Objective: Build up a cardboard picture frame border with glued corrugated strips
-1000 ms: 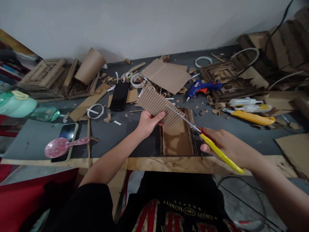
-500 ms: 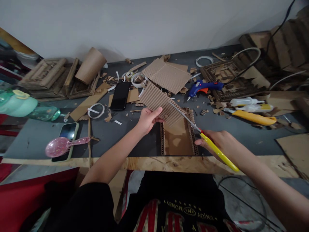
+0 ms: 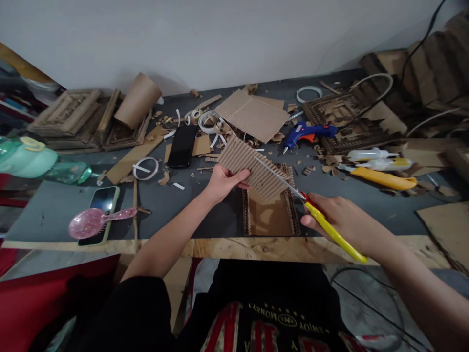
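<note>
While your left hand pinches the card by its near-left edge above the table, your right hand is clenched round the scissors, blades lying across the ribs, pointing up-left from the right corner.

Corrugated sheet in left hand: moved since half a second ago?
Yes. The corrugated sheet dropped slightly toward the person, now overlapping more of the cardboard frame lying flat on the table.
</note>
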{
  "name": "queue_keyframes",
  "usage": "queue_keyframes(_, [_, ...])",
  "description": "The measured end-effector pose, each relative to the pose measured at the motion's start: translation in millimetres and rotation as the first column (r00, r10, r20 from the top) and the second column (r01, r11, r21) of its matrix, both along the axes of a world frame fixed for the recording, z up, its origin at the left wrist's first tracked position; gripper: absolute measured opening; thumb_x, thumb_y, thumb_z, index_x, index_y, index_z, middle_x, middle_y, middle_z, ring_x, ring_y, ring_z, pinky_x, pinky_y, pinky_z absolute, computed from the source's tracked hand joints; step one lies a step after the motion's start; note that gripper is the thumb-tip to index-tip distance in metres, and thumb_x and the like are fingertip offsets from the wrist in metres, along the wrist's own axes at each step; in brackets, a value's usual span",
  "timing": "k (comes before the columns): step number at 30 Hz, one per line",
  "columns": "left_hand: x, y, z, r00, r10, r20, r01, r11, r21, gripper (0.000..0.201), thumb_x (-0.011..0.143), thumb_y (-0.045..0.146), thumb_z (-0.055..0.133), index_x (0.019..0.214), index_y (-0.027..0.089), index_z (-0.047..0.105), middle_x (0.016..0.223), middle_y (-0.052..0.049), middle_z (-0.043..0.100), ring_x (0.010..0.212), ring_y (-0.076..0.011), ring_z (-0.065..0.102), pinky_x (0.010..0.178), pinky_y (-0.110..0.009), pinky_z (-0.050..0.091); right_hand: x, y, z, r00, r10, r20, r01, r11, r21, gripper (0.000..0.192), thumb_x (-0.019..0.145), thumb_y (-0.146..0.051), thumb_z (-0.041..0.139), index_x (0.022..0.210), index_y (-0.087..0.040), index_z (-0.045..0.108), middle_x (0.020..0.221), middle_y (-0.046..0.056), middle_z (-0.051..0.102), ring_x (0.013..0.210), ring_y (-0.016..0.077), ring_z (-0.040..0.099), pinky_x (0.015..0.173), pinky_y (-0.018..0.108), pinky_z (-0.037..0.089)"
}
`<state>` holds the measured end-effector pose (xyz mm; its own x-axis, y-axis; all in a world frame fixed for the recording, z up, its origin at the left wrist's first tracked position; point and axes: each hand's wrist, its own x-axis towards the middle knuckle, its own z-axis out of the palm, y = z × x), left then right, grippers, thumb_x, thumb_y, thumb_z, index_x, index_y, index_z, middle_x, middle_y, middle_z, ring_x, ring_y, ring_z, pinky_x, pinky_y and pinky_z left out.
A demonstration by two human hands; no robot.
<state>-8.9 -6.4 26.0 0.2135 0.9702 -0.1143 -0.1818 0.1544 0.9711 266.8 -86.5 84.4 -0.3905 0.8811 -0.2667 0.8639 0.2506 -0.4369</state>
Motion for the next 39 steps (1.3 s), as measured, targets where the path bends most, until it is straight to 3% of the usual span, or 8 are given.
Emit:
queue_keyframes(3, [-0.5, 0.3, -1.1, 1.000, 0.002, -0.013, -0.002, 1.000, 0.002, 0.066, 0.054, 0.060, 0.093, 0.093, 0.015, 0.064, 0.083, -0.005, 0.073, 0.070, -0.0209, 0.074, 0.055, -0.029, 0.065, -2.5, 3.6, -0.3, 0.999, -0.038, 0.027, 0.041, 0.995, -0.087, 0.066, 0.091, -0.081, 0.025, 0.080, -0.023, 0.054, 0.071, 0.010, 0.067, 0.059, 0.0224, 0.060, 0.056, 0.032, 0.034])
queue_keyframes(9, [4.5, -1.5, -1.8, 1.000, 0.022, -0.015, -0.023, 0.999, -0.037, 0.064, 0.052, 0.059, 0.093, 0.089, 0.015, 0.065, 0.081, -0.005, 0.072, 0.068, -0.0205, 0.073, 0.057, -0.031, 0.066, -2.4, 5.1, -3.5, 0.998, -0.030, 0.049, 0.033, 0.998, -0.062, 0.070, 0.092, -0.082, 0.013, 0.071, -0.026, 0.048, 0.064, 0.011, 0.065, 0.056, 0.0248, 0.061, 0.057, 0.035, 0.032])
queue_keyframes(17, [-0.2, 4.1, -1.6, 0.993, 0.120, 0.017, -0.120, 0.992, -0.040, 0.064, 0.048, 0.060, 0.094, 0.086, 0.016, 0.068, 0.080, -0.005, 0.073, 0.073, -0.0236, 0.074, 0.059, -0.034, 0.066, 2.9, 5.0, -2.9, 0.996, -0.052, 0.077, 0.058, 0.995, -0.082, 0.066, 0.090, -0.084, 0.022, 0.069, -0.025, 0.044, 0.065, 0.010, 0.063, 0.057, 0.0218, 0.056, 0.057, 0.033, 0.030])
queue_keyframes(24, [7.2, -6.7, -1.2, 0.994, 0.101, 0.048, -0.097, 0.992, -0.081, 0.060, 0.046, 0.055, 0.096, 0.083, 0.016, 0.069, 0.077, -0.003, 0.073, 0.065, -0.0180, 0.071, 0.048, -0.025, 0.061, 2.1, 0.6, 4.8, 0.996, 0.029, 0.082, -0.022, 0.996, -0.087, 0.067, 0.090, -0.082, 0.029, 0.089, -0.021, 0.057, 0.076, 0.011, 0.067, 0.068, 0.0273, 0.064, 0.059, 0.032, 0.034])
queue_keyframes(31, [9.0, -10.0, -3.4, 0.996, 0.072, 0.048, -0.069, 0.996, -0.062, 0.059, 0.052, 0.056, 0.094, 0.089, 0.017, 0.069, 0.082, -0.003, 0.073, 0.069, -0.0192, 0.073, 0.052, -0.027, 0.063, -8.2, 0.5, 7.6, 0.994, -0.037, 0.107, 0.049, 0.993, -0.108, 0.065, 0.093, -0.079, 0.027, 0.079, -0.022, 0.055, 0.069, 0.010, 0.067, 0.063, 0.0249, 0.064, 0.057, 0.031, 0.031])
queue_keyframes(39, [9.0, -4.2, -5.2, 0.995, 0.071, 0.075, -0.063, 0.993, -0.096, 0.058, 0.050, 0.054, 0.095, 0.087, 0.016, 0.070, 0.081, -0.004, 0.074, 0.069, -0.0191, 0.072, 0.053, -0.027, 0.063, -8.8, 3.9, -2.8, 0.980, -0.043, 0.192, 0.064, 0.993, -0.100, 0.064, 0.097, -0.073, 0.027, 0.075, -0.021, 0.058, 0.068, 0.013, 0.066, 0.067, 0.0277, 0.066, 0.061, 0.034, 0.032])
